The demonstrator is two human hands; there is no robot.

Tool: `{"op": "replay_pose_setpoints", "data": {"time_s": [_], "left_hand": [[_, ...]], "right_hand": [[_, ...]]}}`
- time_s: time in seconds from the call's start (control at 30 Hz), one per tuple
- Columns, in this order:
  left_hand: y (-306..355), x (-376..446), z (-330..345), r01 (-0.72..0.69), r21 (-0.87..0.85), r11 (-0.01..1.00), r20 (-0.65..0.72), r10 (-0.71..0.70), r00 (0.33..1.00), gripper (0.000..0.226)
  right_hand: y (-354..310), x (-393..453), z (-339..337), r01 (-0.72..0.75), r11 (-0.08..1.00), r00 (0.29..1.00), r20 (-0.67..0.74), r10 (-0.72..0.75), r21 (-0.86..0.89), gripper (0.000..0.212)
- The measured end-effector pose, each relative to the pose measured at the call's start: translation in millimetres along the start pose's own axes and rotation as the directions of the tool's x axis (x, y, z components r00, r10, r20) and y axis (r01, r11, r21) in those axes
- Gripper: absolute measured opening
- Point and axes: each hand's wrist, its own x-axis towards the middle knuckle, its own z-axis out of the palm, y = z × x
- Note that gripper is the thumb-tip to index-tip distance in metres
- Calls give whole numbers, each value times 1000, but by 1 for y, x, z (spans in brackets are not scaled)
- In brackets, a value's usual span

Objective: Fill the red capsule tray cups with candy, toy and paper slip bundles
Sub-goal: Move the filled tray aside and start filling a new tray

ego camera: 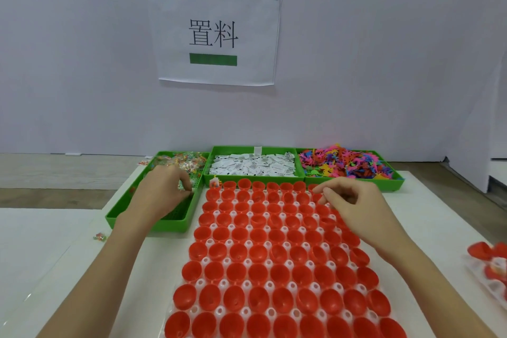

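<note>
On the white table the red capsule tray point(274, 255) sits before us, nearly every cup bare; our left hand point(162, 195) pinches at candy point(189, 164) in the green bin point(148, 223), our right hand point(354, 200) hovers loosely curled, holding nothing we can see — a weak pinch could scatter pieces.
</note>
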Motion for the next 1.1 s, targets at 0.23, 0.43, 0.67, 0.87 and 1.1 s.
{"op": "replay_pose_setpoints", "data": {"time_s": [0.23,0.43,0.67,0.87,1.1], "left_hand": [[9,-1,-5,23,83,996,-124,-13,992,8],[54,-25,-32,-99,-135,986,-394,38,918,5],[81,-108,-16,-222,-598,770,-270,67,960,11],[69,-110,-6,-189,-679,709,-221,47,974,11],[61,-108,-6,-238,-666,707,-295,43,955,10]], "right_hand": [[-4,-4,2,-30,999,999,27,30,15,24],[-7,-3,-3,-52,997,998,29,51,58,24],[1,-4,0,-109,992,994,34,107,59,24],[-3,-7,7,-75,997,996,51,75,1,23],[-14,31,29,55,967,995,90,-34,-248,19]]}}
